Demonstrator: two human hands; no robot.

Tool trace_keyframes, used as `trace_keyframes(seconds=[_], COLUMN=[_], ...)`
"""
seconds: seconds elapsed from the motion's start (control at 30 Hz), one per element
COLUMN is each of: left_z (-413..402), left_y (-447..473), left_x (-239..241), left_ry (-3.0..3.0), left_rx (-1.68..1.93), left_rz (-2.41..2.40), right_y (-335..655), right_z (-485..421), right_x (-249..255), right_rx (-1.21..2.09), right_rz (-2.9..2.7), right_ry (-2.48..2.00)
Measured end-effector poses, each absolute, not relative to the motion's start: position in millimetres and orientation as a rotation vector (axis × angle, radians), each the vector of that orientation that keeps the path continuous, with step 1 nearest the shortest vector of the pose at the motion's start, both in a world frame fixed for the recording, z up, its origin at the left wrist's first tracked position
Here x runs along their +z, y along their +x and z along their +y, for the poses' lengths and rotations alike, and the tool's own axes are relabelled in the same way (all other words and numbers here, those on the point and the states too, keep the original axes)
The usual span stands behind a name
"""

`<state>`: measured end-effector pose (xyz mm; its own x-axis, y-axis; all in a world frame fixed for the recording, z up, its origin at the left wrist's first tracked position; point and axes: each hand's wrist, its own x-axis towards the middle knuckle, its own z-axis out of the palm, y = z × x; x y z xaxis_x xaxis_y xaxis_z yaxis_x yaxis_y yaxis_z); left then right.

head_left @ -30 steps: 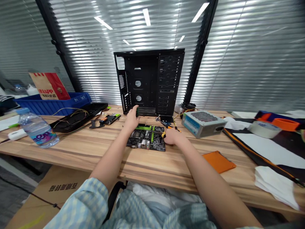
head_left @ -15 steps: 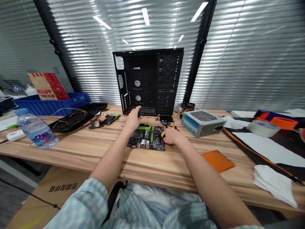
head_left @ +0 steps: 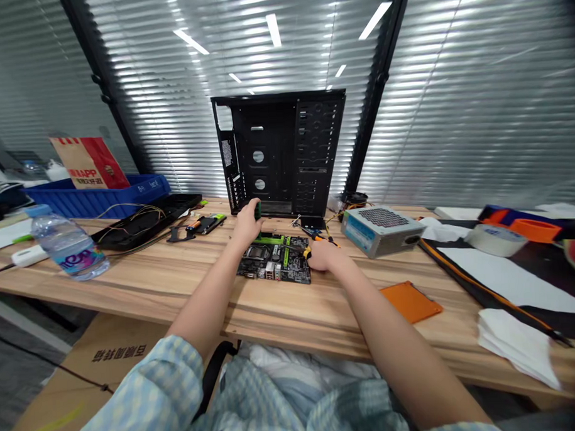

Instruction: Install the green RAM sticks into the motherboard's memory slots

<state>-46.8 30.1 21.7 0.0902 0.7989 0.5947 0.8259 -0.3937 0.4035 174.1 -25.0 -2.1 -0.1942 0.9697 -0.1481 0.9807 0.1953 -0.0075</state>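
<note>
Green part (head_left: 258, 209), pinched in the left hand (head_left: 247, 226), is best held level above the motherboard (head_left: 274, 259); right hand (head_left: 323, 257) braces its edge, grip unclear.

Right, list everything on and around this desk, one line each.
table: one, light wood, across the view
computer case: one, black, upright at the back centre
motherboard: one, black with green slots, flat in front of the case
power supply: one, grey, right of the motherboard
water bottle: one, clear with blue cap, lying at the left
crate: one, blue, back left
tape roll: one, white, far right
pad: one, orange, flat near the front edge
left hand: one, grips a small green part at the motherboard's far edge
right hand: one, at the motherboard's right edge
</note>
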Motion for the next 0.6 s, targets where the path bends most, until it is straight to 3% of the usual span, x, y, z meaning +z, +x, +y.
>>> trace_keyframes(seconds=[0.6], left_z=[33.0], left_y=[-47.5], left_x=[21.2], left_ry=[-2.301], left_rx=[-1.238], left_rz=[-1.728], right_y=[174.6], right_z=[-22.2], right_x=[-3.4], right_rx=[-0.162], right_rz=[2.332], right_ry=[1.915])
